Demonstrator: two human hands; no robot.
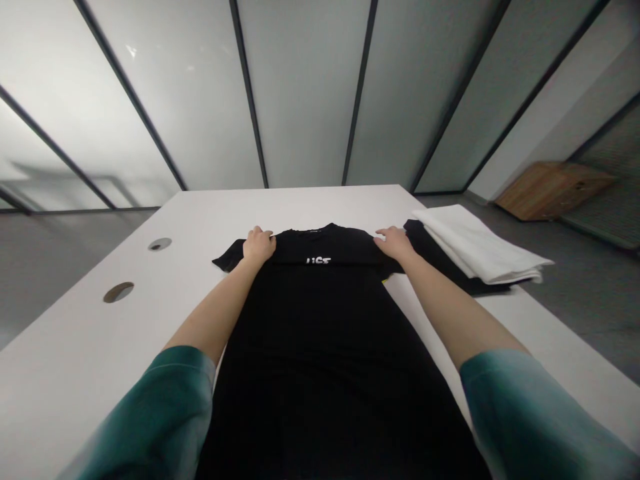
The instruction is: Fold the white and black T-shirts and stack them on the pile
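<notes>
A black T-shirt (320,320) lies spread out on the white table, its collar at the far side and its lower part running out of view toward me. Small white lettering shows across its chest. My left hand (258,245) is closed on the cloth at the left shoulder, by the short sleeve. On the opposite shoulder rests my right hand (395,243), fingers stretched toward the collar and slightly apart, touching the fabric. The right sleeve is partly covered by that hand and forearm.
To the right, folded white cloth (480,243) lies on top of folded black cloth (440,260) near the table edge. The white table (165,293) has two round holes on its left. Frosted glass panels stand behind it, and a wooden cabinet (545,190) is at far right.
</notes>
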